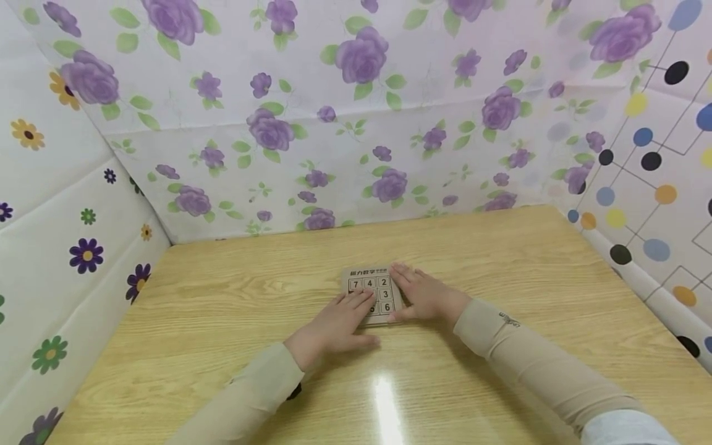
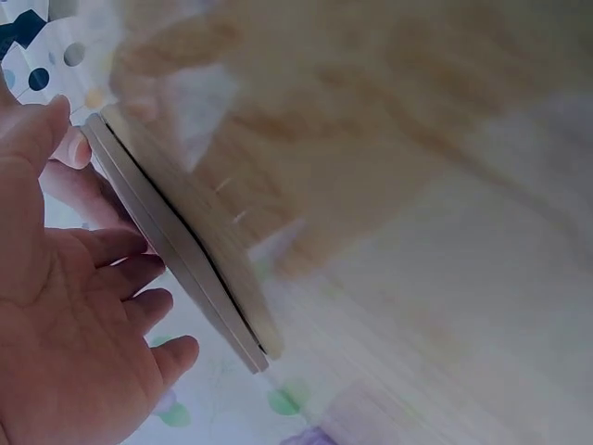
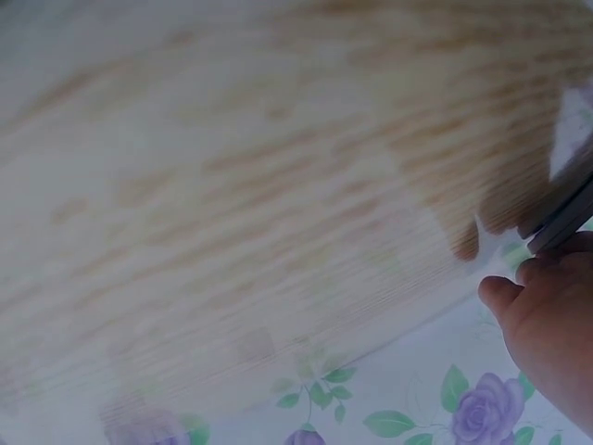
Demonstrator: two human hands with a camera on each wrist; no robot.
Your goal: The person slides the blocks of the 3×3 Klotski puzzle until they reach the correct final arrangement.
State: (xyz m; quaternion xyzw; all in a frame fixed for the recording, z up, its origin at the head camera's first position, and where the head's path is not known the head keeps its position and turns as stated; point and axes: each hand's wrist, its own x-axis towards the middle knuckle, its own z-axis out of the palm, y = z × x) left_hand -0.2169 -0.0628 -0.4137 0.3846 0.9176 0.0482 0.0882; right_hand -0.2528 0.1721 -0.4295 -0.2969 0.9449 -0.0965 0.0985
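A flat square number sliding puzzle lies on the wooden table, with printed characters along its far edge. The tiles 7, 4 and 2 make up its far row; 3, 6 and part of a 5 show nearer. My left hand reaches over the puzzle from the near left, straight fingers resting on the tiles and covering some of them. Its thumb points right, off the near edge. My right hand holds the puzzle's right side, fingers at the far corner and thumb at the near corner. The puzzle's thin side edge shows in the left wrist view.
The wood-grain table spreads around the puzzle, with a bright reflection near its front. Behind it hangs a sheet printed with purple flowers. A daisy-patterned sheet stands on the left, a dotted one on the right.
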